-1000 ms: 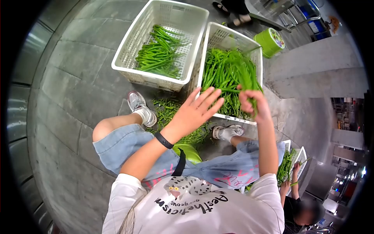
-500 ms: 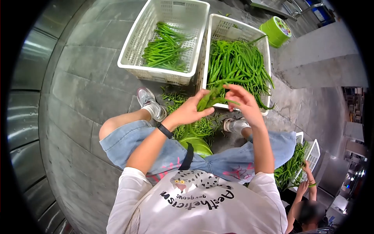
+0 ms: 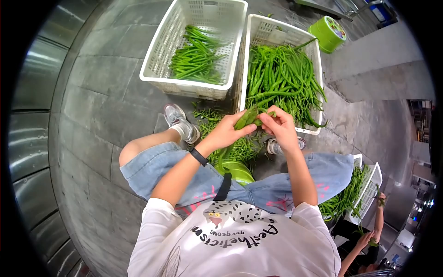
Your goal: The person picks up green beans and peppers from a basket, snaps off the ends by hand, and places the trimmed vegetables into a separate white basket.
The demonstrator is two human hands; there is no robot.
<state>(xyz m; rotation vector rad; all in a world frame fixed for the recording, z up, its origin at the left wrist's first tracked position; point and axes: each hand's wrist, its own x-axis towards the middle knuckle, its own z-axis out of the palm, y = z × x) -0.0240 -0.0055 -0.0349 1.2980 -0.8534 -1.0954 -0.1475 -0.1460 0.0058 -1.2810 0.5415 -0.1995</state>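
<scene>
My left hand (image 3: pixel 227 132) grips a small bunch of green beans (image 3: pixel 247 117) in front of my knees. My right hand (image 3: pixel 278 127) pinches the other end of the same bunch, close against the left. Just beyond my hands stands a white crate (image 3: pixel 254 27) piled with long green beans (image 3: pixel 281 78). To its left a second white crate (image 3: pixel 157 60) holds a smaller layer of beans (image 3: pixel 196 57). Bean scraps (image 3: pixel 210 117) lie on the floor between my feet.
A green stool (image 3: pixel 237 171) sits under me. A green round container (image 3: pixel 328 33) stands behind the right crate. At the lower right another person's hands (image 3: pixel 374 221) work beside a white crate of beans (image 3: pixel 367 184). Grey stone floor spreads to the left.
My right hand pulled a handful of beans from the right crate toward me; the open left hand closed on them, and both hands now hold the bunch close together.
</scene>
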